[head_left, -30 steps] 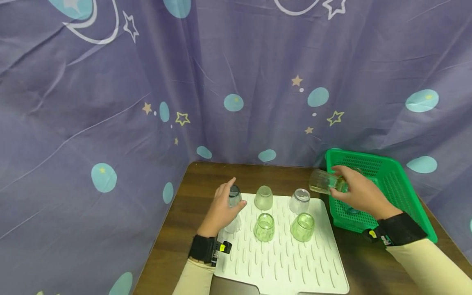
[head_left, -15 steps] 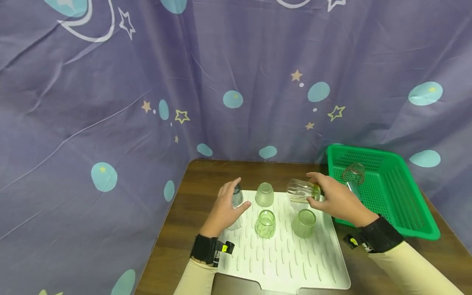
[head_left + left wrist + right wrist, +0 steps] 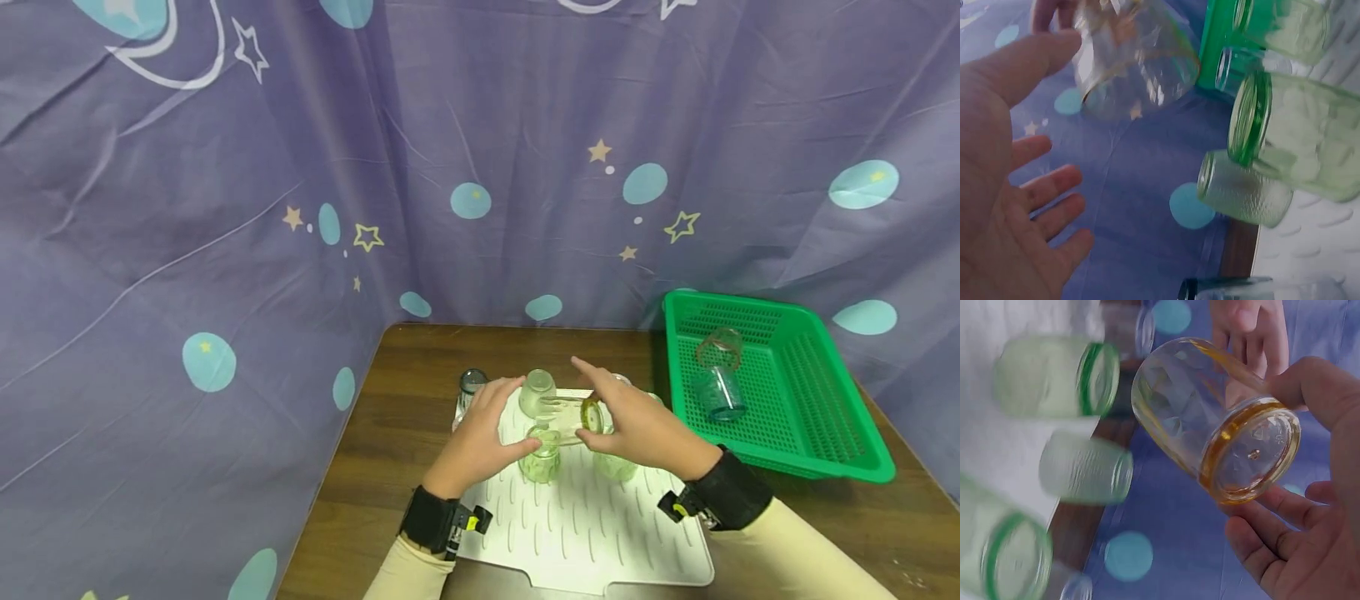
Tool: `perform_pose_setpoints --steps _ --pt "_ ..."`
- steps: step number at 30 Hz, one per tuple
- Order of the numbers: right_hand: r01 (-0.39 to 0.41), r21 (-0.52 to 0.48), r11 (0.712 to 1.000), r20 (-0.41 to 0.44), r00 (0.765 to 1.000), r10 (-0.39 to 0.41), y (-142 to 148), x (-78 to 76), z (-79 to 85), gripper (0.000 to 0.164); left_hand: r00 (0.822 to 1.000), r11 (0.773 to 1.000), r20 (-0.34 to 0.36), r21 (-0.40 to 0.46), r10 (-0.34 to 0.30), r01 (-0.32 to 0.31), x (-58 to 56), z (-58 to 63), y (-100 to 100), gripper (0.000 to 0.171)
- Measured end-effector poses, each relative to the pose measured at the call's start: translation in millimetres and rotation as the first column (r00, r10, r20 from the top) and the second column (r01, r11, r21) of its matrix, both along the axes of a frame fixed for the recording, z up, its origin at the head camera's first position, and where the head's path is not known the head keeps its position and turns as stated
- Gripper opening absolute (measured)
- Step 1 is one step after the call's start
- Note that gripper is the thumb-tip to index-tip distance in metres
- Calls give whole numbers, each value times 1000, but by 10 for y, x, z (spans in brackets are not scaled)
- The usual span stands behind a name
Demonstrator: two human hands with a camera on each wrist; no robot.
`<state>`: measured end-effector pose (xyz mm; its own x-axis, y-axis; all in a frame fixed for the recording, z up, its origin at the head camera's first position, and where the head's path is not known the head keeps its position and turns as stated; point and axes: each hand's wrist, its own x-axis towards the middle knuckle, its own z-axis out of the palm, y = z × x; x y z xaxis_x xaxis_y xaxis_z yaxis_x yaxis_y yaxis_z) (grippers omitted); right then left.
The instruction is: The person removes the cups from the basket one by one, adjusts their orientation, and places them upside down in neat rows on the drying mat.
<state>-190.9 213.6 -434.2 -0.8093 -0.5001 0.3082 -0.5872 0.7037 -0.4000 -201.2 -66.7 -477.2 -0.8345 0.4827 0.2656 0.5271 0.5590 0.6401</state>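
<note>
My right hand (image 3: 637, 425) grips a clear, amber-tinted drinking glass (image 3: 567, 423) near its base, the glass on its side above the mat. In the right wrist view, the amber base of that glass (image 3: 1247, 450) sits between thumb and fingers. My left hand (image 3: 474, 446) is spread, palm facing the glass's rim; in the left wrist view its thumb comes right up to the glass (image 3: 1138, 72). Under and around the hands stand upside-down glasses: a frosted green one (image 3: 536, 392), a green one (image 3: 540, 467), another green one (image 3: 617, 467) partly hidden, and a dark grey-blue one (image 3: 471, 383).
The white ridged draining mat (image 3: 577, 542) lies on a brown wooden table (image 3: 352, 467). To the right stands a green plastic basket (image 3: 840, 392) holding a blue glass (image 3: 722, 396) and a pinkish-rimmed glass (image 3: 720, 346). A patterned curtain (image 3: 510, 250) hangs close behind the table.
My right hand has carried the amber-tinted glass left, from the basket's edge to over the mat. My left hand has moved slightly right, away from the dark glass and toward the carried one.
</note>
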Motion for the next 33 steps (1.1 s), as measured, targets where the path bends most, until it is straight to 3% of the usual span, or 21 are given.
perform_pose_setpoints --steps 6,19,26,30,33 --pt "-82 -53 995 16 996 83 -306 44 -73 101 993 993 -39 -50 -113 111 68 -9 11 83" --pt "-90 -161 983 141 983 113 -638 64 -196 98 989 984 -44 -111 -142 136 133 -4 -91 65" --pt "-48 -211 976 136 988 78 -556 41 -217 91 985 976 96 -155 -141 155 171 13 -263 71" --pt "-21 -224 974 128 991 50 -451 16 -225 86 972 965 204 -207 -118 161 189 41 -356 73" --pt "-9 -235 972 152 987 46 -378 22 -237 83 962 956 247 -236 -116 176 203 43 -381 66"
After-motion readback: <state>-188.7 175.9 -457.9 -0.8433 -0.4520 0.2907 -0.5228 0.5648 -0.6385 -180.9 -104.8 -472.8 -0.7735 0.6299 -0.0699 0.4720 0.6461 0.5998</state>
